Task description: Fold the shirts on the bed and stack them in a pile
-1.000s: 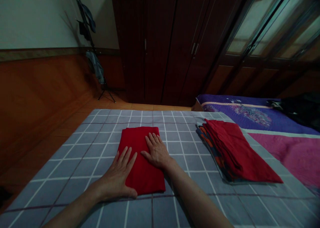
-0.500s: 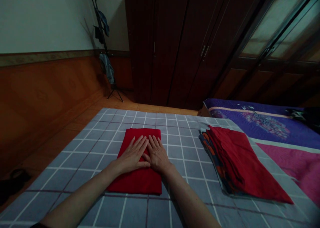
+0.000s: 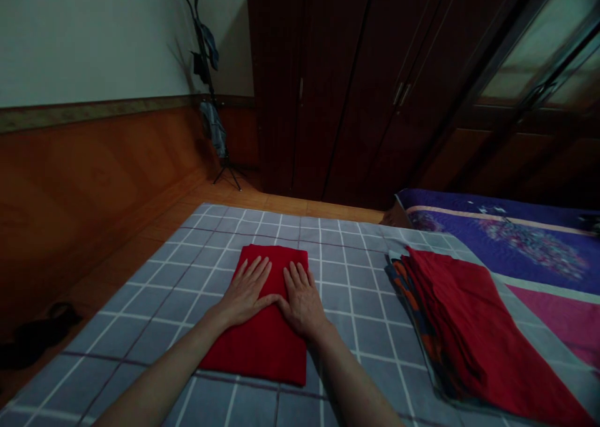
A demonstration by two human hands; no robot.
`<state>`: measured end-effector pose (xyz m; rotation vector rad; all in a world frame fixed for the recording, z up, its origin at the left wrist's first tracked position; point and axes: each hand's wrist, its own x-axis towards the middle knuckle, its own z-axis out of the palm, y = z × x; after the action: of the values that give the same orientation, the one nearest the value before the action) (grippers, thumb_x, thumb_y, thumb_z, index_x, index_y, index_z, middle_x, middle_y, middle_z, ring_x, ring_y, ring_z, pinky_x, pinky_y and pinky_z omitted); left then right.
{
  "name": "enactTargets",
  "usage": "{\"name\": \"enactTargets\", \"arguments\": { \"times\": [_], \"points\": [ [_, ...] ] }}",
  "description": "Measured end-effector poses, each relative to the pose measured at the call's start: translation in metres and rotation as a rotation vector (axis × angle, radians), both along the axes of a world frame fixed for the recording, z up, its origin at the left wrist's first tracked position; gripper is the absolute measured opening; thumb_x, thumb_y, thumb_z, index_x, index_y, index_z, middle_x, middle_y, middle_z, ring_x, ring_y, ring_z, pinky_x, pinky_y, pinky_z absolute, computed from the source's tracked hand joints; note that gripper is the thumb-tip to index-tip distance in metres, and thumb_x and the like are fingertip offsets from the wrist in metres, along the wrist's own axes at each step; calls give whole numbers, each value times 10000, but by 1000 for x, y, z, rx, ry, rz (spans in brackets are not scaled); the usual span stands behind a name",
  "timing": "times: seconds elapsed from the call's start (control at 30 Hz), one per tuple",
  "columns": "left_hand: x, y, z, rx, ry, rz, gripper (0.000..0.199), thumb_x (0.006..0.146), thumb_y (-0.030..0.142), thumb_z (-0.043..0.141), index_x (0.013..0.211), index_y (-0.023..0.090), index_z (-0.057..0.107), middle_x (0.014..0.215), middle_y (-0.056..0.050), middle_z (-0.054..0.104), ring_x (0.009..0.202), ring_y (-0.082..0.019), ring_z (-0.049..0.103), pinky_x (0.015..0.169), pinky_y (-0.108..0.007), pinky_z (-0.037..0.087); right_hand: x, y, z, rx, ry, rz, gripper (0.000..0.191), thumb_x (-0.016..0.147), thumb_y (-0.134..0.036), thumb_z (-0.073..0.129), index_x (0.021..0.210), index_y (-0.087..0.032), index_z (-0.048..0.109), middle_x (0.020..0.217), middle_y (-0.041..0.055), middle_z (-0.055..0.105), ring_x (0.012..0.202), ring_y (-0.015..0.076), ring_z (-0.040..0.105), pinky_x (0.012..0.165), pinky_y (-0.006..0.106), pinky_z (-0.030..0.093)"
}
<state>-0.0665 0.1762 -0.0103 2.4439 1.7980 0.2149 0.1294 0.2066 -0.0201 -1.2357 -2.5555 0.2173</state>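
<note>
A folded red cloth (image 3: 262, 352) lies flat as a neat rectangle on the grey checked bedsheet (image 3: 351, 327). My left hand (image 3: 246, 292) rests palm down on its left part, fingers spread. On its right part my right hand (image 3: 302, 299) lies flat as well, fingers stretched toward the far edge. The two thumbs meet near the middle of the cloth. To the right sits a stack of folded cloths, with a red cloth (image 3: 487, 327) on top and an orange and dark patterned cloth (image 3: 424, 327) showing beneath.
Beyond the bed stands a dark wooden wardrobe (image 3: 328, 89). A coat stand (image 3: 210, 95) with clothes on it is in the far left corner. Purple and pink bedding (image 3: 497, 233) spreads at the right. A dark object (image 3: 42, 336) lies on the floor at left.
My hands have slid apart on the red cloth, the left one leftward and the right one slightly right. The view has turned a little to the left.
</note>
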Motion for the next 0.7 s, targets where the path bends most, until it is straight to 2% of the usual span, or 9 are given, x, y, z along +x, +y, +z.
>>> {"name": "enactTargets", "arguments": {
  "times": [0.17,0.27,0.37,0.47,0.57,0.7],
  "points": [
    [-3,4,1,6,-7,38,792,869,679,321,1486,197,200,1561,-94,138,1434,-287,19,1146,-504,67,-1,3,-2,11,10,4,663,927,-530,354,1424,-92,359,1502,153,266,1400,315,182,1129,505,167],
    [-6,8,4,-8,-18,121,809,863,693,309,1484,184,212,1562,-115,107,1428,-318,-36,1128,-547,57,-3,1,-1,16,3,-4,657,933,-524,340,1424,-89,358,1502,153,268,1401,311,180,1131,501,157],
    [-10,12,2,-10,-42,160,805,875,683,286,1482,159,219,1560,-136,100,1428,-321,-22,1123,-547,82,-2,-2,0,11,-22,18,698,928,-544,341,1427,-56,337,1502,172,253,1404,309,166,1138,498,143],
    [-13,13,-3,-9,-80,180,762,903,631,283,1470,124,242,1552,-158,129,1429,-310,51,1125,-523,130,3,-7,2,24,-34,46,781,908,-598,340,1431,-19,303,1508,191,222,1412,306,125,1148,487,125],
    [-17,11,-7,62,-115,251,753,911,573,327,1450,54,243,1533,-209,173,1417,-301,154,1122,-470,196,13,-14,4,72,-25,46,852,882,-651,338,1443,-14,265,1523,192,165,1418,312,57,1149,502,107],
    [-27,10,-4,141,-117,329,719,902,528,371,1409,25,287,1422,-222,404,1313,-293,390,1079,-408,298,31,-30,7,112,-40,22,871,869,-665,354,1448,-22,256,1528,208,126,1415,331,3,1142,523,104]
  ]
}}
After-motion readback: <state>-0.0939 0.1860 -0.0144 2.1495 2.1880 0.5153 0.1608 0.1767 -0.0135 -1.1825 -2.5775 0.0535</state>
